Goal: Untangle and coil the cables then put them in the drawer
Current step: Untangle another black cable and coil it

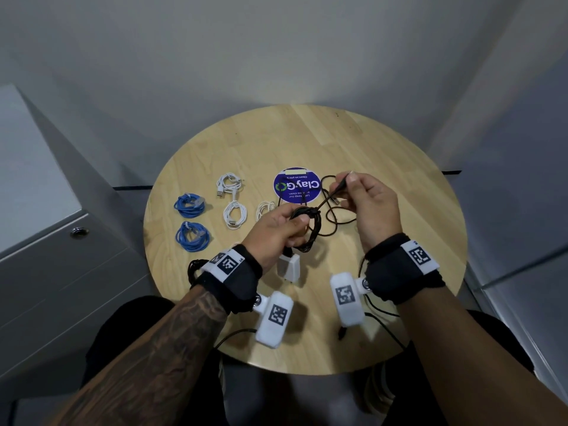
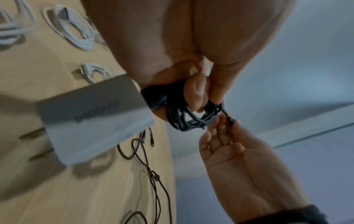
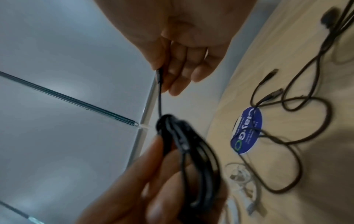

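Note:
My left hand point(image 1: 281, 229) grips a coiled black cable point(image 1: 309, 230) above the round wooden table point(image 1: 384, 149). A white charger block point(image 1: 289, 267) hangs from the coil under that hand. My right hand point(image 1: 358, 198) pinches the cable's loose plug end point(image 1: 347, 179) just right of the coil, and a short taut strand runs from plug to coil. The left wrist view shows the coil point(image 2: 191, 118) in my fingers with the charger point(image 2: 91, 119) beside it. In the right wrist view the plug point(image 3: 159, 75) sits between thumb and forefinger above the coil point(image 3: 187, 151).
Two blue coiled cables point(image 1: 190, 221) and three white coiled cables point(image 1: 234, 210) lie on the table's left half. A loose black cable point(image 1: 333, 210) sprawls over a round blue sticker point(image 1: 296, 184). A grey drawer cabinet with a lock point(image 1: 79, 232) stands at the left.

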Available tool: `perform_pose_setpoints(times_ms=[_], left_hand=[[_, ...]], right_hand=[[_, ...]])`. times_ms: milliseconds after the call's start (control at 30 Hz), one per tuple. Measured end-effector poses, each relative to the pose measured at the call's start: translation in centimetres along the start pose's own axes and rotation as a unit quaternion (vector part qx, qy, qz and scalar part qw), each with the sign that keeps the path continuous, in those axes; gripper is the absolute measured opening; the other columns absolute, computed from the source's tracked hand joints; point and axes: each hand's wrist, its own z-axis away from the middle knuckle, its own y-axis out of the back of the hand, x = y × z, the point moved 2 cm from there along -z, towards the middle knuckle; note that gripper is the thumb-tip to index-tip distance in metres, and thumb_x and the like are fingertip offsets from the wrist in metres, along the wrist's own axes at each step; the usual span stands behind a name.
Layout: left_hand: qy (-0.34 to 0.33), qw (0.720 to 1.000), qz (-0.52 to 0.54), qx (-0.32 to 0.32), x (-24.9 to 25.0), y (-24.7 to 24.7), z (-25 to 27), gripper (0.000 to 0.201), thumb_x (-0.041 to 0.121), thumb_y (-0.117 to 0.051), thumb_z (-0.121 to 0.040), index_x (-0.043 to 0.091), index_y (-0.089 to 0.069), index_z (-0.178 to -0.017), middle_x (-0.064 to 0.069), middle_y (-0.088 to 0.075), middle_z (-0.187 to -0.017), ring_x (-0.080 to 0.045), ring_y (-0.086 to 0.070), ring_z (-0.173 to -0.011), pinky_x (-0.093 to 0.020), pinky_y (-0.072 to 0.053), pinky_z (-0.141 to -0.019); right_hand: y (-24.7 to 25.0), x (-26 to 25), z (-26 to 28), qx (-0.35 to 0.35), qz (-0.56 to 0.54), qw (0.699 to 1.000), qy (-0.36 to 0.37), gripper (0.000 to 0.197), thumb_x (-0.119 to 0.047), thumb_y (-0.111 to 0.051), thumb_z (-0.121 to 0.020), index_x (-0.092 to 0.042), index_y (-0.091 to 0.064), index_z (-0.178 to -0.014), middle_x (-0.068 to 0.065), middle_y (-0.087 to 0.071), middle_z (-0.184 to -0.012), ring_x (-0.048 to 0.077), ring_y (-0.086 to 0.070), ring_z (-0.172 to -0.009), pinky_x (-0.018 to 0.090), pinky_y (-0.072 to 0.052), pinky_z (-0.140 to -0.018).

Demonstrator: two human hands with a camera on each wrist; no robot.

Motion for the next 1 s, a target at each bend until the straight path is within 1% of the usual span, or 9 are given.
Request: perform_pose_setpoints(times_ms=[133, 233, 367, 500, 633, 767, 833, 900, 1000], left_hand=[[-0.021, 0.994, 0.075, 0.077, 0.6, 0.7, 0.2, 0.009, 0.005, -0.052, -0.095, 0.006, -0.059, -0.101, 0.002, -0.043, -0.057, -0.012, -0.043, -0.05, -0.024, -0.044, -0.057], [-0.016, 0.986, 0.141, 0.083, 1.3, 1.2, 0.0, 0.014, 0.008, -0.049, -0.097, 0.003, -0.058, -0.107, -0.005, -0.057, -0.07, -0.019, -0.059, -0.066, -0.033, -0.053, -0.063], [-0.062, 0.993, 0.055, 0.078, 2.1, 2.0, -0.3, 0.022, 0.006, -0.055, -0.094, -0.001, -0.06, -0.115, -0.01, -0.066, -0.088, -0.021, -0.063, -0.082, -0.03, -0.054, -0.073], [-0.097, 0.988, -0.084, 0.088, 2.8, 2.2, -0.7, 0.019, 0.004, -0.055, -0.095, 0.002, -0.063, -0.113, -0.011, -0.066, -0.092, -0.018, -0.063, -0.085, -0.024, -0.052, -0.072], [-0.142, 0.97, -0.179, 0.083, 3.8, 2.8, -1.1, 0.02, 0.008, -0.06, -0.093, 0.006, -0.066, -0.112, 0.002, -0.068, -0.091, -0.01, -0.06, -0.087, -0.022, -0.048, -0.081], [-0.113, 0.96, -0.253, 0.048, 4.9, 3.3, -1.7, 0.024, 0.007, -0.055, -0.096, 0.004, -0.062, -0.119, 0.013, -0.064, -0.077, 0.005, -0.057, -0.064, -0.009, -0.043, -0.059], [-0.091, 0.959, -0.265, 0.04, 5.3, 3.4, -2.1, 0.024, 0.008, -0.057, -0.095, 0.006, -0.062, -0.118, 0.012, -0.067, -0.078, 0.001, -0.059, -0.064, -0.015, -0.047, -0.06], [-0.071, 0.964, -0.246, 0.072, 5.5, 3.7, -2.8, 0.016, 0.012, -0.063, -0.092, 0.011, -0.066, -0.108, 0.004, -0.069, -0.079, -0.009, -0.062, -0.066, -0.028, -0.053, -0.063], [-0.038, 0.965, -0.228, 0.121, 5.8, 4.0, -4.1, 0.011, 0.017, -0.067, -0.09, 0.011, -0.067, -0.099, 0.0, -0.069, -0.077, -0.014, -0.062, -0.068, -0.035, -0.057, -0.059]], right_hand=[[-1.0, 1.5, 1.0, -0.117, 0.029, 0.989, -0.083, 0.017, -0.032, -0.053, -0.101, -0.023, -0.067, -0.103, -0.003, -0.074, -0.093, 0.014, -0.069, -0.088, 0.035, -0.051, -0.076], [-2.7, 2.7, 2.8, -0.237, 0.115, 0.96, -0.099, 0.019, -0.035, -0.058, -0.098, -0.02, -0.068, -0.103, -0.006, -0.074, -0.085, 0.01, -0.068, -0.08, 0.03, -0.052, -0.074], [-3.6, 3.0, 2.9, -0.245, 0.065, 0.956, -0.147, 0.028, -0.03, -0.056, -0.1, -0.004, -0.065, -0.105, 0.01, -0.071, -0.074, 0.022, -0.066, -0.064, 0.038, -0.051, -0.069], [-4.0, 2.9, 2.7, -0.227, 0.045, 0.962, -0.142, 0.03, -0.023, -0.057, -0.1, 0.005, -0.066, -0.106, 0.011, -0.073, -0.079, 0.024, -0.071, -0.072, 0.037, -0.056, -0.071], [-4.0, 2.9, 2.1, -0.224, 0.013, 0.962, -0.159, 0.03, -0.024, -0.054, -0.101, 0.004, -0.064, -0.102, 0.02, -0.075, -0.091, 0.028, -0.072, -0.078, 0.042, -0.057, -0.08], [-3.8, 2.4, 1.1, -0.224, -0.044, 0.956, -0.183, 0.035, -0.028, -0.051, -0.102, 0.004, -0.06, -0.112, 0.021, -0.074, -0.092, 0.023, -0.072, -0.072, 0.035, -0.058, -0.073], [-3.9, 2.4, 0.7, -0.217, -0.057, 0.955, -0.192, 0.037, -0.029, -0.05, -0.102, 0.005, -0.06, -0.112, 0.019, -0.074, -0.088, 0.022, -0.071, -0.068, 0.035, -0.058, -0.073], [-4.1, 2.3, 0.3, -0.213, -0.068, 0.955, -0.193, 0.033, -0.03, -0.049, -0.103, 0.001, -0.06, -0.109, 0.016, -0.074, -0.084, 0.02, -0.07, -0.066, 0.033, -0.058, -0.071], [-4.2, 1.8, -0.7, -0.21, -0.042, 0.959, -0.187, 0.032, -0.035, -0.05, -0.102, -0.006, -0.063, -0.103, 0.013, -0.075, -0.086, 0.018, -0.07, -0.067, 0.029, -0.056, -0.067]])
